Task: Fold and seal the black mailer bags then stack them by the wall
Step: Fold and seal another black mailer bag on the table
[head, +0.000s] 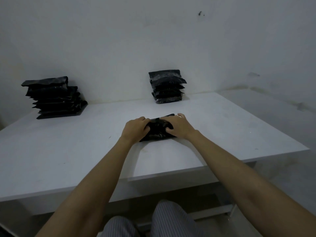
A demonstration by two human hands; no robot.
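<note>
A seated person in striped trousers [164, 219] reaches across a white table [68, 151]. Between both hands lies a black mailer bag [158, 131], flat on the tabletop: the left hand [136, 129] curls its fingers round the bag's left end, the right hand [177, 125] grips its right end. Beyond, against the wall [119, 40], stand a left stack [54, 98] and a right stack [166, 87] of black bags.
</note>
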